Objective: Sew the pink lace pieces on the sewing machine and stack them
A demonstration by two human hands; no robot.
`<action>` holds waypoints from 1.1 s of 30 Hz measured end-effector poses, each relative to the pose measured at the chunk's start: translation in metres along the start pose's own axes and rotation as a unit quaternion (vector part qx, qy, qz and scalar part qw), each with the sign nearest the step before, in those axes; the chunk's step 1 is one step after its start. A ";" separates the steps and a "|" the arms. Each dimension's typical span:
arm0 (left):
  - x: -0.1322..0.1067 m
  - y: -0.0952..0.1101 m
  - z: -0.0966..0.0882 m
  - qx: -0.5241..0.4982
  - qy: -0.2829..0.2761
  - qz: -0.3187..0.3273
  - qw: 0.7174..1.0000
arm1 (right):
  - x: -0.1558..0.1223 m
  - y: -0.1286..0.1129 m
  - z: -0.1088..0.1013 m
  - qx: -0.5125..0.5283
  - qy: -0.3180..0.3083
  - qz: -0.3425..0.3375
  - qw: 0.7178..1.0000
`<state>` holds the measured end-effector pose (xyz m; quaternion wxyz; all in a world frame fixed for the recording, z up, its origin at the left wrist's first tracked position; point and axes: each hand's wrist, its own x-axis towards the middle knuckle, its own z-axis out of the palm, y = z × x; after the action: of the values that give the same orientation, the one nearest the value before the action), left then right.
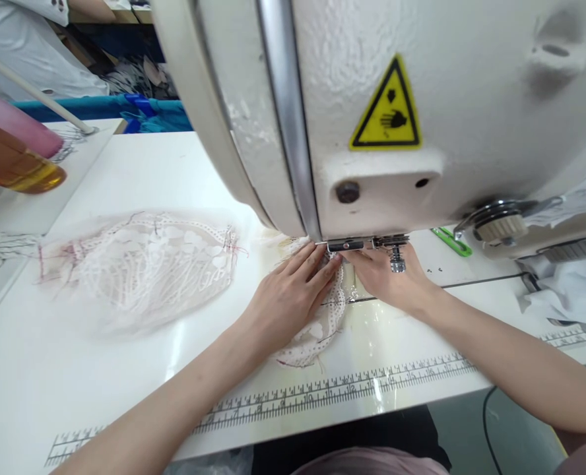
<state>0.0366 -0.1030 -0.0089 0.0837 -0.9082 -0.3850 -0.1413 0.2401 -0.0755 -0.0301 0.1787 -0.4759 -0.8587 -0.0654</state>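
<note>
Measuring strip (323, 392) runs along the surface (75, 369) edge, in front of the sewing machine head (422, 99). Left hand (293, 290) lies flat on the lace piece (317, 333) just in front of the head. Its grip is released, fingers spread, likely to keep the fabric flat. Right hand (387, 277) meets it below the head, beside the presser foot (345, 245). Its fingertips are hidden, so I cannot tell the grip. Lace piece lies flat, its far end under the head. Left of the head is a blurred stack of lace pieces (144, 264), within reach. Green tool (451, 241) lies below the head's right side. Amber bottle (20, 168) is far left of the head.
</note>
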 end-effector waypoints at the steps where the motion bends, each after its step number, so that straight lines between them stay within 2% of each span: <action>1: 0.000 0.000 0.000 0.003 0.007 0.003 1.000 | 0.001 0.000 -0.003 -0.004 0.014 -0.010 1.000; 5: 0.002 0.003 -0.011 0.023 0.059 0.038 0.997 | 0.005 -0.002 -0.018 -0.011 0.084 -0.098 0.992; 7: 0.002 0.006 -0.023 0.025 0.093 0.066 0.993 | 0.004 -0.001 -0.021 -0.012 0.122 -0.141 0.982; 9: -0.001 0.009 -0.038 0.019 0.111 0.117 0.987 | 0.003 0.000 -0.021 -0.002 0.132 -0.184 0.974; 11: -0.009 0.013 -0.052 0.017 0.097 0.196 0.976 | 0.002 0.001 -0.019 0.017 0.121 -0.235 0.964; 13: -0.022 0.017 -0.061 0.032 0.058 0.259 0.964 | 0.002 0.001 -0.016 0.040 0.108 -0.286 0.951; 15: -0.036 0.021 -0.064 0.068 0.010 0.267 0.961 | 0.003 0.001 -0.014 0.055 0.097 -0.309 0.944; 17: -0.048 0.026 -0.062 0.102 -0.007 0.235 0.967 | 0.003 0.002 -0.012 0.066 0.088 -0.310 0.944; 21: -0.056 0.033 -0.058 0.084 0.023 0.143 0.986 | 0.002 0.004 -0.015 0.097 0.065 -0.300 0.947; 22: -0.055 0.033 -0.059 0.049 0.020 0.093 0.994 | 0.001 0.004 -0.016 0.107 0.058 -0.296 0.947; 24: -0.048 0.030 -0.066 -0.050 -0.005 -0.047 0.998 | 0.000 0.002 -0.020 0.125 0.045 -0.286 0.949; 26: -0.039 0.024 -0.075 -0.140 -0.046 -0.182 0.972 | -0.001 0.000 -0.023 0.129 0.037 -0.268 0.954; 27: -0.035 0.020 -0.079 -0.170 -0.073 -0.221 0.958 | -0.001 -0.001 -0.023 0.126 0.035 -0.257 0.958; 29: -0.028 0.012 -0.083 -0.199 -0.129 -0.229 0.944 | -0.001 -0.003 -0.023 0.118 0.039 -0.235 0.964; 31: -0.024 0.006 -0.082 -0.202 -0.169 -0.184 0.947 | 0.000 -0.004 -0.020 0.118 0.044 -0.226 0.966; 33: -0.022 0.004 -0.077 -0.190 -0.177 -0.142 0.955 | 0.001 -0.003 -0.018 0.127 0.050 -0.227 0.964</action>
<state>0.0098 -0.1404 0.0565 -0.1805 -0.8539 -0.4845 -0.0596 0.2414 -0.0818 -0.0130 0.2604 -0.2380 -0.9355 -0.0184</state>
